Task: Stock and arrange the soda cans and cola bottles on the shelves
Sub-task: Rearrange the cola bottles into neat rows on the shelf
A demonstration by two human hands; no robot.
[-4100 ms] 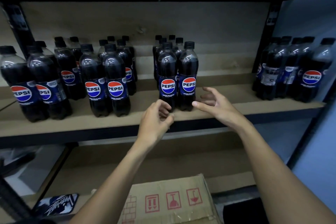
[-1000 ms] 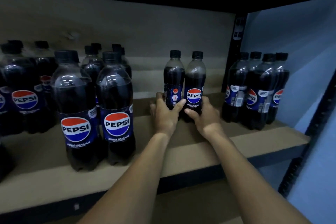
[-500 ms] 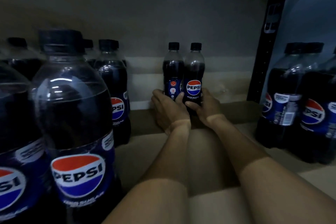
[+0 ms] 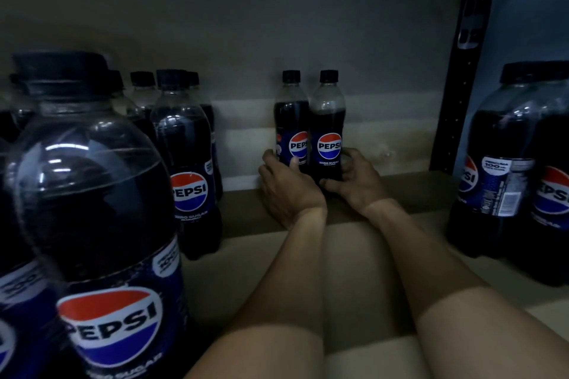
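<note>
Two dark cola bottles with black caps stand side by side at the back of the shelf, against the rear wall. My left hand [image 4: 288,188] grips the base of the left bottle [image 4: 291,120], thumb across its label. My right hand [image 4: 357,181] grips the base of the right bottle [image 4: 328,126]. Both labels face me. My forearms stretch deep over the wooden shelf board [image 4: 246,271].
A group of cola bottles [image 4: 187,163] stands on the left, with one very close bottle [image 4: 92,224] filling the lower left. More cola bottles [image 4: 517,169] stand at the right, beside a black shelf post [image 4: 458,86]. Bare board lies between the groups.
The left bottle has been turned so its logo now faces forward. Both hands stay at the bottle bases against the back wall; the view has come slightly closer.
</note>
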